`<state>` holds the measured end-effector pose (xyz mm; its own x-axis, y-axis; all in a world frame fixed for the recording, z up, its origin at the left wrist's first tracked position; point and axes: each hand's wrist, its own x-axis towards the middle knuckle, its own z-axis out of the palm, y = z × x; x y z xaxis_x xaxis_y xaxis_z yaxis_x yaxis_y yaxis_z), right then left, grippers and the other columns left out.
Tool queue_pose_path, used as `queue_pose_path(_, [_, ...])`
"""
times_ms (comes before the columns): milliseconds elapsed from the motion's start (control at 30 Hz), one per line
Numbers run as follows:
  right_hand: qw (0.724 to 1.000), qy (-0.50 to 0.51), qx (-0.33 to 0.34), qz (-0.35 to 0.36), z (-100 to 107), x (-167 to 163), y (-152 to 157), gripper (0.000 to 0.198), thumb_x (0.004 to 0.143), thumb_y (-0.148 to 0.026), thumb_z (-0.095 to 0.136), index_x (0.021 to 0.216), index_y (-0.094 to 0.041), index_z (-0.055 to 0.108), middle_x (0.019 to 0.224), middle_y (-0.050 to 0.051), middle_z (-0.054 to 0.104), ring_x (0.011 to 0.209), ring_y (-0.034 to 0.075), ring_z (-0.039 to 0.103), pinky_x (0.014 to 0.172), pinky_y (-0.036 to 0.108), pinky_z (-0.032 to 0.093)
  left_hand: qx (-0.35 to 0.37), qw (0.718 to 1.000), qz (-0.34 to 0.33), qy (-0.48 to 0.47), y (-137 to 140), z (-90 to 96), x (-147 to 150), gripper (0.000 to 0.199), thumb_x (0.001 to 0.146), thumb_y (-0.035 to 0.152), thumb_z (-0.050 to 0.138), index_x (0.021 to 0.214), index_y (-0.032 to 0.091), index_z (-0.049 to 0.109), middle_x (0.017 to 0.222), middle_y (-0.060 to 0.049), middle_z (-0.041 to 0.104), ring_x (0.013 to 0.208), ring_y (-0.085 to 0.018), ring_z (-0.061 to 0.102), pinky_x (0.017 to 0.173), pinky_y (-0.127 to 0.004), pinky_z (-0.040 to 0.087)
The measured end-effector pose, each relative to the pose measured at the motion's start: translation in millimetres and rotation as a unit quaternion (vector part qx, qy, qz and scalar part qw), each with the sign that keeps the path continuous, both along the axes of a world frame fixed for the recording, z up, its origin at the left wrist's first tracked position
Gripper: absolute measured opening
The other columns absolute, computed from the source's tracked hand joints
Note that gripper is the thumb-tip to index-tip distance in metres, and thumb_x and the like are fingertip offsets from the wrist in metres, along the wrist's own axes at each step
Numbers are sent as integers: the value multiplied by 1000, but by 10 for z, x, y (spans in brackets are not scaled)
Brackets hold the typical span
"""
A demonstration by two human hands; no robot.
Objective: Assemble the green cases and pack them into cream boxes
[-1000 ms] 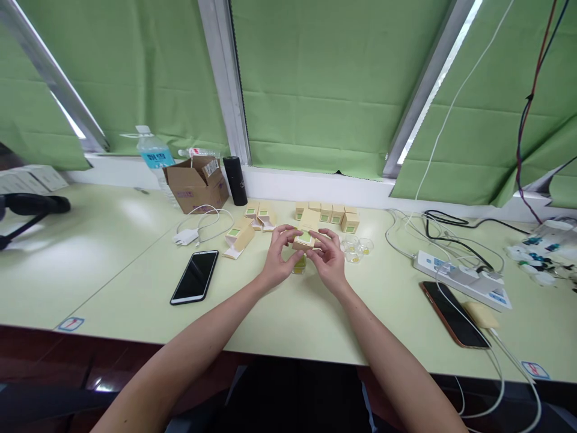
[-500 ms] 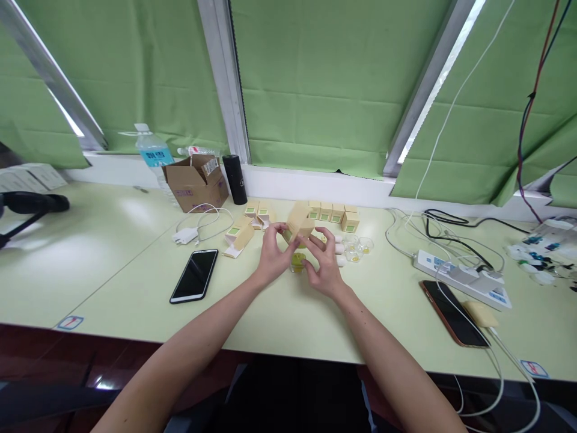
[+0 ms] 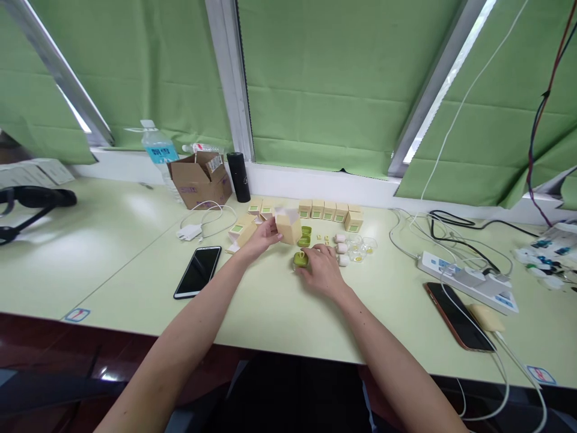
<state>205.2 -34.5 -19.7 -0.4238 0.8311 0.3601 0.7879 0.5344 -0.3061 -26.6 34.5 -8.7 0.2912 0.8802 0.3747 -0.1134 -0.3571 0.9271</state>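
Note:
A small cream box [image 3: 289, 231] with its top flaps raised is held by my left hand [image 3: 264, 236], the fingers closed on its left side. My right hand [image 3: 323, 269] has its thumb and fingers closed around a small green case [image 3: 300, 260] on the table, which seems to sit in a clear cover. Just behind it lie green case pieces [image 3: 305, 236]. Tiny yellow parts [image 3: 322, 239], white cylinders [image 3: 341, 248] and clear domed covers [image 3: 356, 248] are spread to the right. More cream boxes, an open one [image 3: 242, 230] among them, stand left of my left hand.
A row of cream boxes [image 3: 329, 211] stands at the back. To the left are a phone [image 3: 198, 272], a white charger [image 3: 190, 231], a cardboard box [image 3: 201, 183] and a black bottle [image 3: 238, 177]. At right lie a power strip [image 3: 466, 282], another phone [image 3: 457, 316] and cables.
My hands have moved apart. The cream box has shifted left in my left hand and its flaps now face up. My right hand has left the box and come down to the green case.

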Motion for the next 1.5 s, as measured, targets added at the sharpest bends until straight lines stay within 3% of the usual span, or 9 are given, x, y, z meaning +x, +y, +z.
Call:
queue_pose_path(200, [1000, -4, -18, 0, 75, 64, 35, 28, 82, -26, 78, 108, -20, 73, 107, 11, 78, 111, 33, 62, 96, 47, 42, -29, 997, -35, 60, 38, -32, -167, 54, 73, 45, 89, 119, 19, 74, 114, -16, 77, 106, -30, 74, 93, -47, 59])
queue_pose_path(300, [996, 83, 12, -24, 133, 160, 85, 25, 84, -31, 75, 107, -21, 72, 105, 11, 77, 104, 32, 65, 94, 48, 43, -35, 995, -64, 63, 45, -46, -183, 51, 74, 42, 88, 118, 19, 75, 114, -16, 77, 105, -29, 74, 94, -46, 59])
queue_pose_path(467, [931, 342, 125, -33, 210, 293, 127, 33, 94, -43, 64, 119, -23, 68, 114, 11, 75, 103, 30, 66, 91, 46, 50, -53, 986, -137, 74, -37, -51, -70, 51, 76, 38, 88, 123, 21, 74, 121, -17, 77, 109, -31, 74, 93, -46, 59])
queue_pose_path(633, [892, 422, 158, -36, 232, 255, 63, 38, 94, -45, 64, 125, -23, 67, 114, 10, 74, 95, 26, 65, 77, 40, 51, -48, 975, -191, 101, -160, -138, 206, 49, 78, 33, 83, 124, 21, 73, 124, -17, 75, 121, -34, 70, 98, -48, 57])
queue_pose_path(900, [884, 437, 165, -33, 193, 214, 39, 40, 95, -45, 64, 128, -22, 67, 115, 11, 70, 93, 25, 63, 79, 40, 53, 76, 988, 2, 135, -276, -131, 325, 47, 76, 17, 64, 122, 22, 62, 125, -11, 70, 118, -28, 68, 102, -45, 51])
queue_pose_path(1067, [873, 463, 152, -22, 163, 215, 45, 40, 96, -46, 64, 128, -23, 66, 118, 12, 69, 90, 23, 64, 69, 35, 54, 143, 980, -11, 139, -362, -8, 332, 40, 86, 34, 71, 121, 25, 54, 129, -14, 65, 119, -30, 65, 94, -43, 52])
queue_pose_path(1167, [866, 477, 149, -18, 161, 203, 32, 39, 95, -45, 66, 128, -24, 66, 117, 11, 69, 94, 23, 66, 65, 32, 55, 176, 973, -24, 149, -430, 34, 384, 40, 88, 41, 74, 118, 26, 54, 129, -14, 63, 122, -30, 62, 99, -45, 53])
queue_pose_path(1400, [868, 467, 169, -21, 158, 183, 2, 40, 95, -46, 64, 130, -26, 62, 119, 11, 68, 92, 22, 68, 57, 30, 53, 204, 960, 36, 186, -461, -7, 431, 22, 85, 27, 72, 105, 24, 62, 124, -11, 64, 125, -29, 61, 106, -48, 52])
queue_pose_path(1500, [878, 445, 176, 3, 148, 150, -30, 40, 96, -45, 63, 131, -26, 61, 118, 12, 68, 92, 24, 67, 55, 31, 53, 214, 954, 54, 204, -424, -69, 422, 23, 88, 27, 70, 111, 24, 68, 130, -12, 65, 131, -31, 60, 114, -51, 49])
